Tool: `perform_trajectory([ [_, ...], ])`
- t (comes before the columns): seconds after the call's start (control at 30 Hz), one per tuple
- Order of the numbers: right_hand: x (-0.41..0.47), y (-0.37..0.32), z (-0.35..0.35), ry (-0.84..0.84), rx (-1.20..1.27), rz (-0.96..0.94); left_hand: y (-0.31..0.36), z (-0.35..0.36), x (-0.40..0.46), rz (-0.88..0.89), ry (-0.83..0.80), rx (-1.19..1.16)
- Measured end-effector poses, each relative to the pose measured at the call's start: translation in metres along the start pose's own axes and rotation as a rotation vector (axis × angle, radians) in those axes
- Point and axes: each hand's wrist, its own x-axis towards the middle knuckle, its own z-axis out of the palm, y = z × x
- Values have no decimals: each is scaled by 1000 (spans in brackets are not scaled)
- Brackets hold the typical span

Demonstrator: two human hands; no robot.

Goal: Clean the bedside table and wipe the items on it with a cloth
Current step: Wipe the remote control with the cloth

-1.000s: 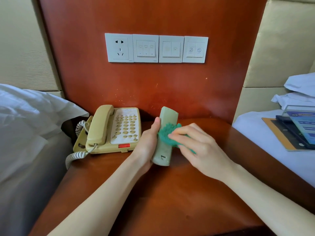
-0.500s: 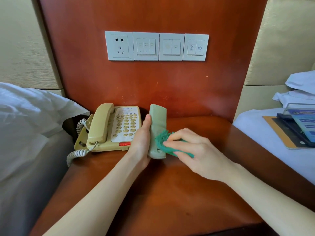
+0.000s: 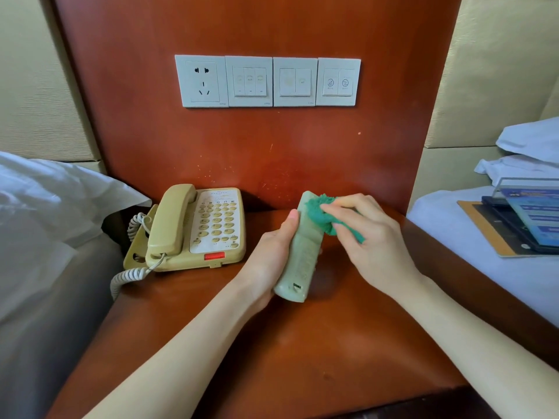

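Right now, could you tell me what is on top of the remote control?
The green cloth, gripped by the right hand, covers the remote control's far end; that end is hidden.

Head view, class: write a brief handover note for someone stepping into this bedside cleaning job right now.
Left hand grips the pale green remote control, held above the reddish wooden bedside table.
Right hand pinches the bunched green cloth against the remote's far end.
Done: nothing can be confirmed as finished; the remote is mid-wipe.
Left: finish the remote, wipe the beige corded telephone at the table's back left, then the tabletop.
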Motion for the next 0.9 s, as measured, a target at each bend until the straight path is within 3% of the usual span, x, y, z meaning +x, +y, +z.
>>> perform_trajectory([
  [0.1,-1,2,1,-12,9,17,-1,-1,0,0,8,-15],
  [0.3,-4,-21,11,-266,140,-124,3,-14,1,-30,121,-136],
  [0.43,-7,-31,12,-388,78,-234,7,-23,1,-67,188,-194],
  [0.6,-5,-24,9,-269,-120,-308,3,-19,2,-25,69,-63],
  [0.8,1,4,-3,-5,-95,-40,0,-5,-1,13,-28,37],
  [0.9,2,7,-4,50,-77,39,2,-2,-5,48,-69,35],
])
